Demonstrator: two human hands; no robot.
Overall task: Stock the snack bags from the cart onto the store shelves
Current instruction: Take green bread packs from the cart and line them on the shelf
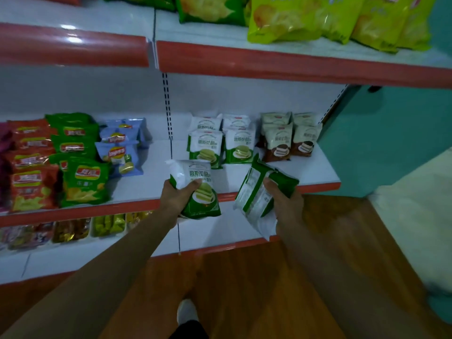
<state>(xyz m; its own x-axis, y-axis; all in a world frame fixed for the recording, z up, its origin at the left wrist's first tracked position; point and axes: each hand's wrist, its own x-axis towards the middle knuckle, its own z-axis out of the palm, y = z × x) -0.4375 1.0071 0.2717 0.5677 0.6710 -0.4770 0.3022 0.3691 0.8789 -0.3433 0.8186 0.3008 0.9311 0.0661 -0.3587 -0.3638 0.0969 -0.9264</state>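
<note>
The middle shelf (pixel 244 178) holds two rows of green-and-white cake bags (pixel 206 148), standing upright. Brown cake bags (pixel 278 143) stand just to their right. Further left are blue chip bags (pixel 119 149), green chip bags (pixel 84 179) and red chip bags (pixel 31 187). Yellow-green bags (pixel 305 18) lie on the upper shelf (pixel 220 33), and small packets (pixel 73 228) line the lower shelf (pixel 208 231). The strip of shelf in front of the green-and-white rows is bare. Below are a wooden floor (pixel 244 289) and one white shoe (pixel 186 311).

Both arms reach forward. The left hand (pixel 179 199) grips the left bag (pixel 195 189) from its left side, thumb across the front. The right hand (pixel 285 199) clasps the right bag (pixel 254 199) from its right side, thumb on top.

Both bags hang at the shelf's front edge. The left bag is upright with its printed front toward the camera and its white end up. The right bag shows its back, green end up and white end down, its long axis tilted.
</note>
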